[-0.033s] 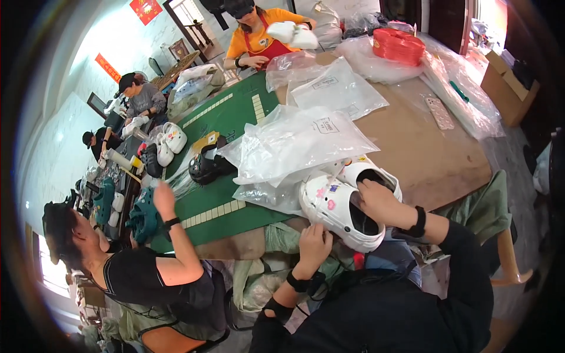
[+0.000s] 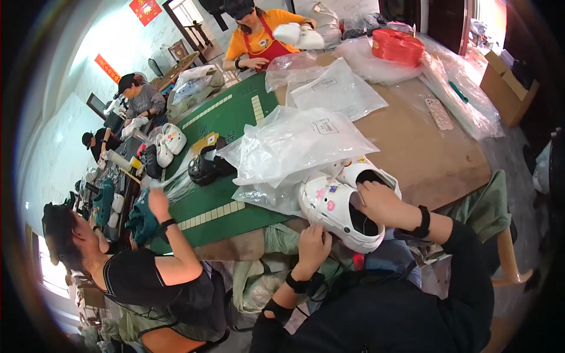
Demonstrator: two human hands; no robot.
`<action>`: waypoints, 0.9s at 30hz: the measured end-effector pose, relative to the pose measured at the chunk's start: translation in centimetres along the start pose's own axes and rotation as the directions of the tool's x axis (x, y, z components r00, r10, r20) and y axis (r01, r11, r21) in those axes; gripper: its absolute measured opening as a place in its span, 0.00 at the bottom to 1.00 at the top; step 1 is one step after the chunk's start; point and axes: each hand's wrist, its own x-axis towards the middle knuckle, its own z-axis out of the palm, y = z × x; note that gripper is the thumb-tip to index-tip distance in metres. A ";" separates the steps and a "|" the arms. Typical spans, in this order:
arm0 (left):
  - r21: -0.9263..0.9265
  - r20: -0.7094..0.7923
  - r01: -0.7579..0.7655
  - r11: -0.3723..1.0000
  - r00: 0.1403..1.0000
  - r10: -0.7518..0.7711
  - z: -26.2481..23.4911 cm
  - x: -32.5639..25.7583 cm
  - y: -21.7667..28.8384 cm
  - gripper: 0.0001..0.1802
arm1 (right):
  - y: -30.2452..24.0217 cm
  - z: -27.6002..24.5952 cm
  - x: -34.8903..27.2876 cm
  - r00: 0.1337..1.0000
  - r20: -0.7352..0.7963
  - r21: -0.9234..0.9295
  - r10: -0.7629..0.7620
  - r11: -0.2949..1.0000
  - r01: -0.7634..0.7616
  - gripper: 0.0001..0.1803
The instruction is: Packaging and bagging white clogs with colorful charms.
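A pair of white clogs with colourful charms lies at the table's near edge. The nearer white clog point(image 2: 331, 207) has pink and blue charms on its toe. The farther white clog point(image 2: 353, 169) sits behind it, partly under a plastic bag. My right hand point(image 2: 379, 203) grips the nearer clog's rim by the foot opening, its thumb and fingers bent over the edge. Beside that clog's near side, my left hand point(image 2: 313, 248) is closed, fingertips pinched together against it. Whatever is between those fingertips is hidden.
Clear plastic bags point(image 2: 300, 141) overlap on the green and brown table point(image 2: 424, 159). A black clog point(image 2: 206, 166) lies left of them. A phone point(image 2: 439, 113) and a red twine roll point(image 2: 398, 47) lie to the right. Co-workers sit left and stand opposite; one holds white clogs point(image 2: 299, 35).
The co-worker's raised hand at left has lowered slightly and shifted left. The white clogs held across the table have moved a little right. My hands stay in nearly the same place.
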 end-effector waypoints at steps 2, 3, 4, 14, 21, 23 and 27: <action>0.027 -0.006 0.005 1.000 1.000 -0.005 -1.1 -0.2 0.2 0.07 | -1.7 -4.2 0.4 0.975 0.168 -0.068 -0.146 0.985 0.160 0.24; -0.044 0.045 0.071 0.996 0.997 -0.069 -0.8 -0.2 0.1 0.07 | -2.1 -5.6 0.9 0.975 0.172 -0.073 -0.139 0.986 0.153 0.24; -0.104 0.098 0.145 0.984 0.986 -0.135 -0.9 -0.2 0.1 0.07 | -2.6 -6.8 1.4 0.980 0.104 0.047 -0.171 0.985 0.166 0.25; -0.331 -0.521 0.408 0.851 0.672 -0.526 -5.4 7.2 -5.7 0.30 | 0.7 -1.7 13.5 0.945 0.199 -0.099 -0.260 0.954 0.283 0.10; -0.788 0.059 0.542 0.292 0.539 -0.840 -8.9 13.6 -8.7 0.40 | 1.0 -4.9 16.6 0.981 -0.189 0.229 0.037 0.973 0.008 0.11; -0.781 0.099 0.572 0.250 0.509 -0.855 -8.1 13.6 -11.9 0.40 | 2.3 -6.2 18.2 0.947 -0.308 0.370 0.093 0.928 0.030 0.12; -0.829 0.195 0.528 0.181 0.577 -0.793 -7.5 12.9 -13.2 0.35 | 3.2 -10.4 20.1 0.843 -0.487 0.385 0.228 0.923 -0.027 0.14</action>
